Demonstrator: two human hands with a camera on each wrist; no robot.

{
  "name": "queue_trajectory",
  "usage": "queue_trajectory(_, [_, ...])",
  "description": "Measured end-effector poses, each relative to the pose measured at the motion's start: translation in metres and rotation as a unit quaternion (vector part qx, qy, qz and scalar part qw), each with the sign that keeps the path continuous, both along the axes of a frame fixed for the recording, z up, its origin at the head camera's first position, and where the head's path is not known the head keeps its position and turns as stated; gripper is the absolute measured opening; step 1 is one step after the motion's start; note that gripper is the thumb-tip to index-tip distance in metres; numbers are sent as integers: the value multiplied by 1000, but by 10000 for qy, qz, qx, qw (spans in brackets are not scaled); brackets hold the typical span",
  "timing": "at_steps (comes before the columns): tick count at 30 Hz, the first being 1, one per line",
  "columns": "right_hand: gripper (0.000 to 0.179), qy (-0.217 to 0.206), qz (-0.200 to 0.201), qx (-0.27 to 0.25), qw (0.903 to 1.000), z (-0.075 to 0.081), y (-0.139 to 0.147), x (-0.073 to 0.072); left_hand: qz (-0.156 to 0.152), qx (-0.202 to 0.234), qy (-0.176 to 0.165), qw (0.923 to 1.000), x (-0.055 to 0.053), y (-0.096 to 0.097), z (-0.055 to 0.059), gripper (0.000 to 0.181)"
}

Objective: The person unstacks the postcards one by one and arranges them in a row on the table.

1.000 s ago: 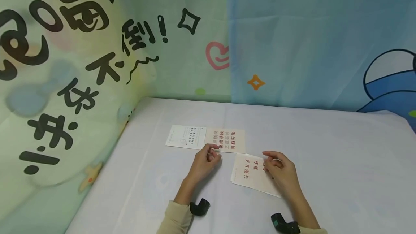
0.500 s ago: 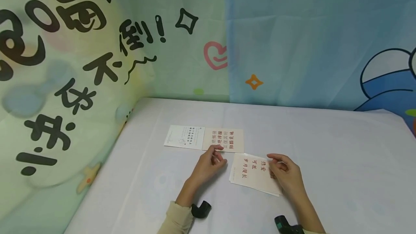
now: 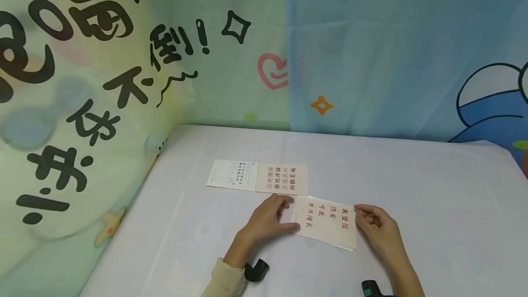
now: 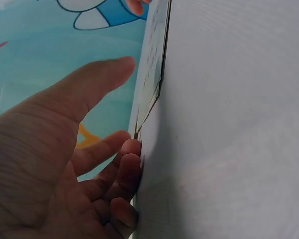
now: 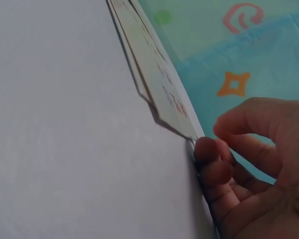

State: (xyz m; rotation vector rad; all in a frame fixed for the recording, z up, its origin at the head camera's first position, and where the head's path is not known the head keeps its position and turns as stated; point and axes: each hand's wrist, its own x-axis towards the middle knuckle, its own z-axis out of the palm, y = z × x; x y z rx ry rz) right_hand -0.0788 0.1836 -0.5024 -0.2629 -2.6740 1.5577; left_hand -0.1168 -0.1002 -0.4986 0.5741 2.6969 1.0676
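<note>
A small stack of cream cards point(image 3: 326, 223) with reddish-brown printed characters lies on the white-covered table, its edges slightly fanned. At its left edge, my left hand point(image 3: 266, 221) touches the cards with its fingertips, thumb spread away from the fingers. My right hand point(image 3: 379, 228) is at the opposite edge, its fingers bent and touching the far right corner. In the right wrist view, its thumb point(image 5: 234, 122) stands off the cards point(image 5: 159, 89). The left wrist view shows the stack point(image 4: 152, 64) edge-on, with the left thumb point(image 4: 114, 72) raised beside it.
Behind the stack lie a beige printed card point(image 3: 282, 178) and a white card point(image 3: 233, 175), side by side. The white tablecloth point(image 3: 445, 214) extends to both sides. Printed fabric backdrops point(image 3: 392, 49) rise along the back and left of the table.
My right hand has slid right from over the stack to its right edge, uncovering the last characters. My left hand has moved right and nearer, from the beige card to the stack's left edge.
</note>
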Motion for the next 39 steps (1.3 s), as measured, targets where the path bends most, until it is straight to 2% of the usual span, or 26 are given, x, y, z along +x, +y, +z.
queue_trajectory(7, [36,-416,218,257,9986,3,6,0,-287,-833,197,9959,3,0,6,86])
queue_trajectory(10, [36,-402,250,206,9987,1,7,-1,-316,-939,258,9947,4,1,7,88])
queue_trajectory(18, [34,-247,320,68,9992,0,9,-3,-360,-762,261,9961,2,0,4,86])
queue_trajectory(26, [37,-454,131,-44,9989,-3,10,0,-485,-532,148,9973,2,-1,2,80])
queue_trajectory(31, [37,-524,141,-256,9982,-3,10,1,-573,-290,77,9979,2,-3,1,74])
queue_trajectory(35, [35,-485,195,-495,9974,-3,11,1,-523,-101,-24,9986,2,-3,2,72])
queue_trajectory(39, [33,-409,191,-689,9966,-4,12,2,-477,284,-181,9983,2,-2,0,70])
